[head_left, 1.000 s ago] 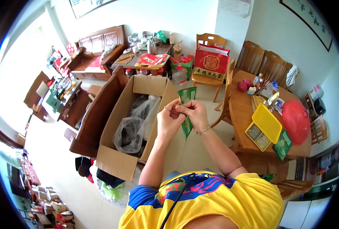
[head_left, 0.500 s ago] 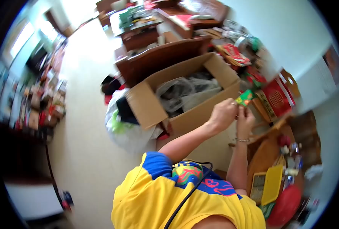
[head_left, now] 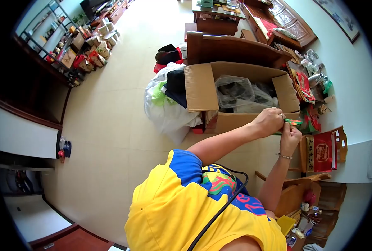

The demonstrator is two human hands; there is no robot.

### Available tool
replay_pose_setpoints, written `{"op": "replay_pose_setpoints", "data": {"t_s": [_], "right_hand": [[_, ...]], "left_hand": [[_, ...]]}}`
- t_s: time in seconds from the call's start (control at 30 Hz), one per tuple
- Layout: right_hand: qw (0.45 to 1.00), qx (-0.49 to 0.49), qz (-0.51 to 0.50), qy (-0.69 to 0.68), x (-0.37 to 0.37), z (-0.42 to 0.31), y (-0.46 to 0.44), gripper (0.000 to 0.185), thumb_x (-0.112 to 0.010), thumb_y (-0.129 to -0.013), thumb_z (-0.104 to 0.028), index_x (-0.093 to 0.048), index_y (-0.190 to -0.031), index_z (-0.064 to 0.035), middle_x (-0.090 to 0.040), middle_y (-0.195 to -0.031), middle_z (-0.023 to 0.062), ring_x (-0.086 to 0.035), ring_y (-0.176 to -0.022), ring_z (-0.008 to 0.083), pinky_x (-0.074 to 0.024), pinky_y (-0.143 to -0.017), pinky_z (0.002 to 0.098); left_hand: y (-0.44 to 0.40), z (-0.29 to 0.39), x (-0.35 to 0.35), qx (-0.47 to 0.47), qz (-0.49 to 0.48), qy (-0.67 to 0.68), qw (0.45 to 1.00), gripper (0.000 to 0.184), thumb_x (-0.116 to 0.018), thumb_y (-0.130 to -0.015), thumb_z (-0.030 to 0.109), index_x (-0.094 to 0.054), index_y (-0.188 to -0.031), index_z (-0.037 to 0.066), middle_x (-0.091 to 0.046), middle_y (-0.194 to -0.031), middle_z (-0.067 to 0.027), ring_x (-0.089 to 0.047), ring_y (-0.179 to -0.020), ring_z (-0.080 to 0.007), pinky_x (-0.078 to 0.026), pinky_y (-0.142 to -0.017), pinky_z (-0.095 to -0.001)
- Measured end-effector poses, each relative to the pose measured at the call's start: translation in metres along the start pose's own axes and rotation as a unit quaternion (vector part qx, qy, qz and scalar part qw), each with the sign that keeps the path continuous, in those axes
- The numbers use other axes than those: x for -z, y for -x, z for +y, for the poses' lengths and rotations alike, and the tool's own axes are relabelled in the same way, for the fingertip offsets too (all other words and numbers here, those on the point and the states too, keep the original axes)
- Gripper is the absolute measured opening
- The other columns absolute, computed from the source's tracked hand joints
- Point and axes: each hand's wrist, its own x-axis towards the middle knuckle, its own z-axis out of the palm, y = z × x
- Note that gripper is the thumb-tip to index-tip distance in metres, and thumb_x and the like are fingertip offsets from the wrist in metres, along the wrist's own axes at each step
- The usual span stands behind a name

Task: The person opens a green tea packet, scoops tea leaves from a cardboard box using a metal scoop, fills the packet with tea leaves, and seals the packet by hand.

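Observation:
A small green packet with orange and red print [head_left: 294, 122] is held up near the front right corner of the large cardboard box [head_left: 241, 122]. My left hand [head_left: 269, 121] has its fingers closed on the packet's near side. Just below it, my right hand [head_left: 290, 139] pinches the same packet between thumb and fingers. The two hands almost touch, and they partly cover the packet. Inside the open box lie clear plastic bags [head_left: 236, 93] with dark contents that I cannot make out.
A white plastic bag [head_left: 167, 119] with dark cloth stands left of the box. Behind it is a wooden bench back [head_left: 236, 50]. On the right are a chair with a red bag [head_left: 323, 152] and a cluttered wooden table [head_left: 295, 196]. Shelves [head_left: 48, 39] stand far left.
My view has turned, so the room and box appear shifted to the right. Both hands still hold the green packet, which now shows a narrower side.

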Motion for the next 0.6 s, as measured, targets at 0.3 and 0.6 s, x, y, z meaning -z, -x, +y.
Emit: {"op": "replay_pose_setpoints", "data": {"t_s": [0.3, 0.6], "right_hand": [[0.993, 0.066, -0.018, -0.096, -0.004, 0.000, 0.006, 0.028, -0.063, -0.094, -0.010, -0.065, -0.075, 0.0093, -0.067, -0.068, 0.0051, -0.058, -0.060, 0.0075, -0.0469, -0.057, 0.0243], [0.997, 0.076, 0.013, -0.028, -0.008, -0.010, 0.017, 0.027, -0.063, -0.094, -0.014, -0.065, -0.076, 0.0058, -0.066, -0.065, 0.0048, -0.056, -0.059, 0.0075, -0.0451, -0.056, 0.0257]], "left_hand": [[-0.001, 0.006, 0.013, 0.052, 0.040, 0.063, 0.996, 0.017, -0.063, -0.081, 0.016, -0.070, -0.084, 0.001, -0.065, -0.078, -0.0139, -0.065, -0.078, -0.0319, -0.054, -0.074, -0.0408], [-0.006, 0.008, 0.015, 0.202, 0.008, 0.136, 0.970, 0.019, -0.064, -0.080, 0.015, -0.068, -0.075, -0.003, -0.067, -0.081, -0.0191, -0.066, -0.076, -0.0354, -0.053, -0.072, -0.0426]]}}
